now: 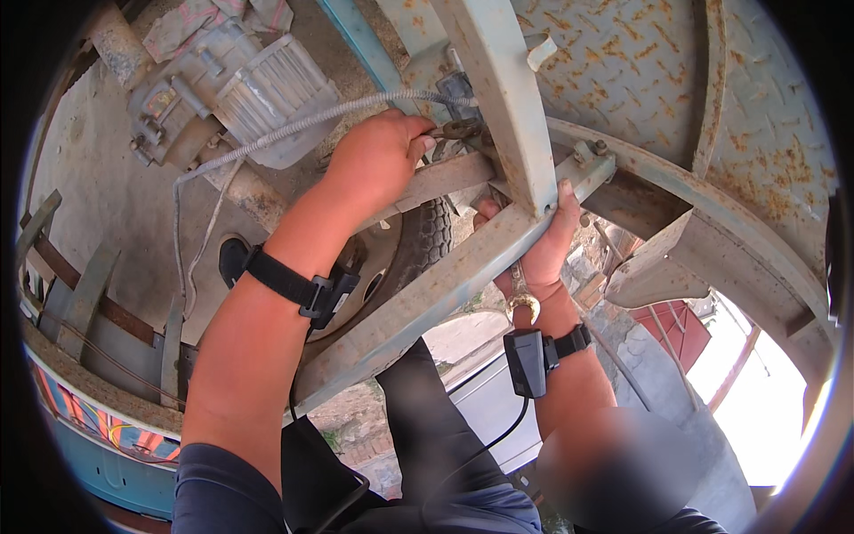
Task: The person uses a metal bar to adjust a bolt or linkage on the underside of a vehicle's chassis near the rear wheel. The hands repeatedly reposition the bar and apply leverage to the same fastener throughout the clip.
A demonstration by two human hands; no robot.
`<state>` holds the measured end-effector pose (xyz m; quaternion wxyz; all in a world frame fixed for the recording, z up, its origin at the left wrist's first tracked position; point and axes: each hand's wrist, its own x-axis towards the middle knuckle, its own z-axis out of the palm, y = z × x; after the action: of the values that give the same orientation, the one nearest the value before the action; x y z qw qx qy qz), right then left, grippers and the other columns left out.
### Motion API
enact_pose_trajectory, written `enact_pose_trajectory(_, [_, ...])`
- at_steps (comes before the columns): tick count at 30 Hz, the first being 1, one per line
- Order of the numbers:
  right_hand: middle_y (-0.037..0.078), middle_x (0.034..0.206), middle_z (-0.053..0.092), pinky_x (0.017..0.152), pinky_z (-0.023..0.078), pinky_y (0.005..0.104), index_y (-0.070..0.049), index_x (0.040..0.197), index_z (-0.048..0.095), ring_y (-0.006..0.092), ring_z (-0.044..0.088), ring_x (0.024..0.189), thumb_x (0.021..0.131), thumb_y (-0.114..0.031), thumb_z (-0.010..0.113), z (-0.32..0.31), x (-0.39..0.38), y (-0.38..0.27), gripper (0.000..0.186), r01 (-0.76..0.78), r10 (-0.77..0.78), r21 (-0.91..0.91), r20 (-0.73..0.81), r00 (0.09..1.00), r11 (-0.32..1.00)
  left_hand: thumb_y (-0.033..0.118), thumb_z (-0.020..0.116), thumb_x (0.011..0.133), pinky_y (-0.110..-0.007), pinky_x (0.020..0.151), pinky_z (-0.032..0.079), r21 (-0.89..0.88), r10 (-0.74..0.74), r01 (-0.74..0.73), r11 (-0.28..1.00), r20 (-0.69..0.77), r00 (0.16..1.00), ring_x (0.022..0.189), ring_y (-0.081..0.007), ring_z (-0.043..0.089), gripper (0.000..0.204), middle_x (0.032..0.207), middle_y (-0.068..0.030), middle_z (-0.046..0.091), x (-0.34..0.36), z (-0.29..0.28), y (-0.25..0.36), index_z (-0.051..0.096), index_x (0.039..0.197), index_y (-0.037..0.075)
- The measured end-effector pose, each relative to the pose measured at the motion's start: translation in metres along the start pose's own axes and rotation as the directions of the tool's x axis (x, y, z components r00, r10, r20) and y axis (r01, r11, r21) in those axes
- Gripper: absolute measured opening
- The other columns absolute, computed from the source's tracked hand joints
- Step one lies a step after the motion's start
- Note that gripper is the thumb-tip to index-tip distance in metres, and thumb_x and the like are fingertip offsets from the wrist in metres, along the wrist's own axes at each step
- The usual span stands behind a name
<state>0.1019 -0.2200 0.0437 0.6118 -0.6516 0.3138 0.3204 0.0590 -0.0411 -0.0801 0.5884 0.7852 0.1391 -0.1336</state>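
My left hand (381, 158) reaches over a flat metal bar (449, 176) in a vehicle frame. Its fingers are closed at a dark, rusty metal piece with a rounded end (460, 130), whose kind I cannot make out. My right hand (550, 245) is under the pale blue-grey frame beam (427, 276). It is closed on a wrench, whose ring end (526, 305) shows beside my wrist. The right thumb lies against the beam, close to its joint with the upright post (503, 98). The beam hides some right-hand fingers and the wrench's other end.
A ribbed grey motor (267, 98) sits at the upper left. A corrugated cable sleeve (307, 123) crosses above my left forearm. Behind the beam is a tyre (425, 238). Rusty tread plate (614, 67) and a curved frame rail (712, 191) fill the right side.
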Motion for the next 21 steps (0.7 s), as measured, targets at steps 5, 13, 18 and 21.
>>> enact_pose_trajectory(5, [0.012,0.093,0.054,0.068,0.049,0.0384,0.0,0.129,0.053,0.0236,0.055,0.076,0.092,-0.073,0.046,0.002,-0.001,0.0,0.082,-0.004,0.004,0.016,-0.024,1.0,1.0,0.019,0.063,0.101,-0.045,0.083,0.052,-0.026,-0.06,0.059,0.998,-0.047,0.997,0.095,-0.0379,0.066,0.022,0.101,-0.0161,0.068,-0.014,-0.003,0.008,0.074,0.114,0.005])
enact_pose_trajectory(13, [0.011,0.083,0.064,0.044,0.048,0.032,-0.005,0.127,0.06,0.0225,0.064,0.066,0.096,-0.075,0.035,-0.004,0.003,0.002,0.08,0.021,-0.022,-0.042,-0.027,0.999,0.999,0.021,0.064,0.102,-0.037,0.079,0.053,-0.197,-0.222,0.236,0.952,0.088,0.971,0.084,-0.0245,0.067,0.025,0.094,-0.0153,0.071,-0.01,-0.015,-0.001,0.067,0.12,0.003])
enact_pose_trajectory(18, [0.013,0.093,0.055,0.068,0.049,0.038,0.0,0.129,0.053,0.0239,0.055,0.075,0.093,-0.072,0.045,0.002,0.0,0.001,0.081,0.007,-0.007,0.019,-0.011,1.0,1.0,0.024,0.069,0.1,-0.034,0.08,0.053,-0.287,-0.222,0.27,0.919,0.189,0.956,0.087,-0.0159,0.064,0.031,0.097,-0.0108,0.072,-0.002,-0.017,-0.003,0.067,0.123,0.003])
enact_pose_trajectory(21, [0.012,0.086,0.06,0.067,0.051,0.0376,-0.005,0.125,0.058,0.0235,0.059,0.073,0.094,-0.074,0.042,0.0,0.0,0.002,0.078,-0.016,0.017,0.056,-0.013,1.0,0.998,0.021,0.072,0.099,-0.033,0.083,0.054,-0.335,-0.175,0.222,0.916,0.164,0.971,0.09,-0.0162,0.066,0.035,0.1,-0.0096,0.073,-0.001,-0.011,-0.006,0.066,0.127,0.002])
